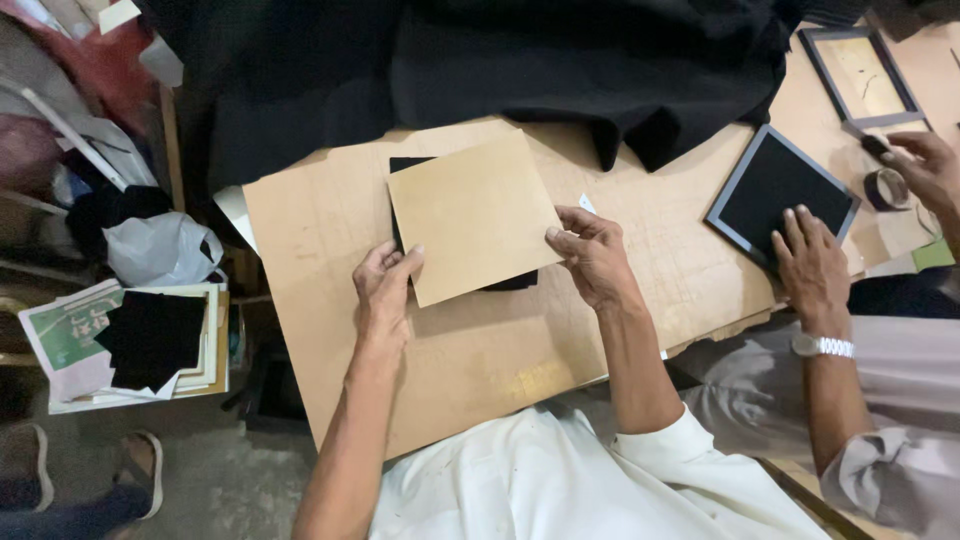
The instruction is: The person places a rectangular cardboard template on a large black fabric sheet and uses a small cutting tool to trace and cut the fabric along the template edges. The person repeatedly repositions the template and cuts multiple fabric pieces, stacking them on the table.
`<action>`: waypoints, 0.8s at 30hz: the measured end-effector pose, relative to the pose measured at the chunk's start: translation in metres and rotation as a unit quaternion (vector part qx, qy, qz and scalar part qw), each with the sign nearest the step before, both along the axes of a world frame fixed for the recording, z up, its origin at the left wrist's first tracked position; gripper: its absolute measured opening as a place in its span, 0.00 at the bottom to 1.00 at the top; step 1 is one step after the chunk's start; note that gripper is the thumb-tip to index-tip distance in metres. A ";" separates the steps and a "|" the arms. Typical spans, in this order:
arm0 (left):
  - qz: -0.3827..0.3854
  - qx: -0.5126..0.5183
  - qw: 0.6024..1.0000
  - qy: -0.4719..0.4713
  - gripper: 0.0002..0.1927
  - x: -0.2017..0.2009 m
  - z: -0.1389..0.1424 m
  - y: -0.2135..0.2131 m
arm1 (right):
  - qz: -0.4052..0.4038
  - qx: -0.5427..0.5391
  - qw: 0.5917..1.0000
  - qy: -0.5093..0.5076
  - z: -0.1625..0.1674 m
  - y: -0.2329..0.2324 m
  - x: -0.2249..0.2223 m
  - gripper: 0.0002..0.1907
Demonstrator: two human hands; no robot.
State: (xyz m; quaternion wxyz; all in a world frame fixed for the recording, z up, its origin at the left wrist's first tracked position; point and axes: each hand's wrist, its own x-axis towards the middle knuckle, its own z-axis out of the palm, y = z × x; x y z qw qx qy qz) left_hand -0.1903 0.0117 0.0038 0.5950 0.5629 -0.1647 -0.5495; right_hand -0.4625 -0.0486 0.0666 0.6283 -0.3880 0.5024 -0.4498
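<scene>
A square tan board [473, 215] lies on top of a black fabric piece [512, 281] on a large cardboard sheet [480, 350]. My left hand [385, 290] grips the board's lower left corner with thumb and fingers. On the board's right edge, my right hand [592, 255] pinches it near the lower right corner. Only thin strips of the black fabric show at the board's top left and bottom edges.
A big heap of black cloth [480, 60] covers the far side. A co-worker's hand [812, 262] with a wristwatch presses a black-filled grey frame [780, 190]; their other hand [925, 165] is by a tape roll [886, 188]. Another frame [862, 75] lies beyond. Stacked boards [150, 340] sit left.
</scene>
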 end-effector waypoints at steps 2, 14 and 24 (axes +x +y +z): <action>-0.021 -0.008 0.999 -0.032 0.21 0.006 -0.002 0.009 | -0.004 0.025 0.999 -0.026 0.006 0.008 0.002 0.15; 0.063 -0.085 0.991 0.085 0.15 0.041 -0.019 0.048 | 0.147 -0.313 0.812 0.469 -0.048 -0.066 0.014 0.32; 0.059 -0.084 0.993 0.065 0.18 0.063 -0.058 0.063 | 0.296 -0.283 0.766 0.495 -0.075 -0.114 0.049 0.11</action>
